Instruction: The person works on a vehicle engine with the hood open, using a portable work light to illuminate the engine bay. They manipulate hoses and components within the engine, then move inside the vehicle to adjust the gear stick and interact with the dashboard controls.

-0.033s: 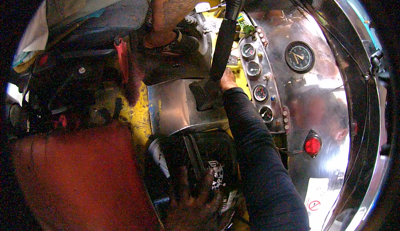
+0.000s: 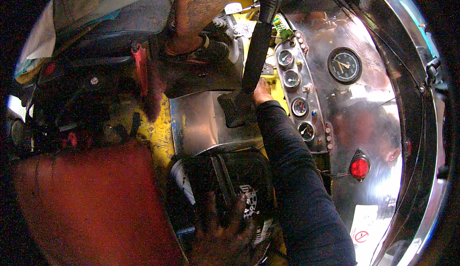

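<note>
My right arm, in a black sleeve, stretches forward beside the gauge panel. My right hand (image 2: 261,92) is low by the foot of the black gear lever (image 2: 256,57), over yellow floor; its fingers are hidden, so I cannot tell what it touches. In the shade at the lower middle is my left hand (image 2: 223,232), fingers spread and pointing forward. It lies over or on a black bag (image 2: 199,177) with a strap (image 2: 222,175) and a black-and-white patterned print. Whether the fingers touch the strap is unclear.
Right of my arm stand a metal panel of round gauges (image 2: 291,79), a larger dial (image 2: 344,65) and a red light (image 2: 359,168). A metal cover (image 2: 196,122) surrounds the lever's base. Another person's bare leg (image 2: 196,12) is ahead; a red seat (image 2: 96,208) is at left.
</note>
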`<state>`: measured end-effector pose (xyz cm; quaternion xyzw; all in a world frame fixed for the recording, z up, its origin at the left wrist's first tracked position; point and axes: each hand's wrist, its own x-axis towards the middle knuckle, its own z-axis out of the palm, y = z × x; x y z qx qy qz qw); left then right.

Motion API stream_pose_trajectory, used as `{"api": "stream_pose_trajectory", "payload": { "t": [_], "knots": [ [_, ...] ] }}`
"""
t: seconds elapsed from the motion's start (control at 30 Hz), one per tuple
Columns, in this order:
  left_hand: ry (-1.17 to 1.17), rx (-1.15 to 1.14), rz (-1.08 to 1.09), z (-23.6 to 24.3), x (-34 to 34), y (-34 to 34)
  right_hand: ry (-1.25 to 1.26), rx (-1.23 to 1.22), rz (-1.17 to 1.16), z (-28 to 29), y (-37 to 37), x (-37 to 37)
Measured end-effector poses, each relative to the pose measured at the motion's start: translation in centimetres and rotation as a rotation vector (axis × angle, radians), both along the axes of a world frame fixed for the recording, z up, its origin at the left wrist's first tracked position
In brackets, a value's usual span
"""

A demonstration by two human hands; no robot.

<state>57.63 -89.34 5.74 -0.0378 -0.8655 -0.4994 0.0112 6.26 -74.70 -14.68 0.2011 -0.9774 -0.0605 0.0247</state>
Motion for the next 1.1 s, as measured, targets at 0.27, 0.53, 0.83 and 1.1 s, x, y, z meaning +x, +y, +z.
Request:
{"api": "stream_pose_trajectory", "payload": {
  "t": [0.27, 0.53, 0.83, 1.1],
  "knots": [
    [-0.058, -0.017, 0.013, -0.4, -0.1, 0.6, -0.034, -0.067, 0.057, -0.3, 0.5, -1.3],
    [-0.044, -0.028, -0.007, -0.2, 0.0, 0.1, -0.032, -0.073, 0.062, -0.1, 0.8, -1.0],
    [-0.009, -0.025, 0.013, -0.4, 0.0, 0.1, -0.006, -0.028, 0.053, -1.6, 0.6, -2.3],
    [-0.001, -0.036, 0.008, -0.4, 0.1, -0.1, 0.008, -0.04, 0.047, 0.0, -0.2, -0.3]
  ]
}}
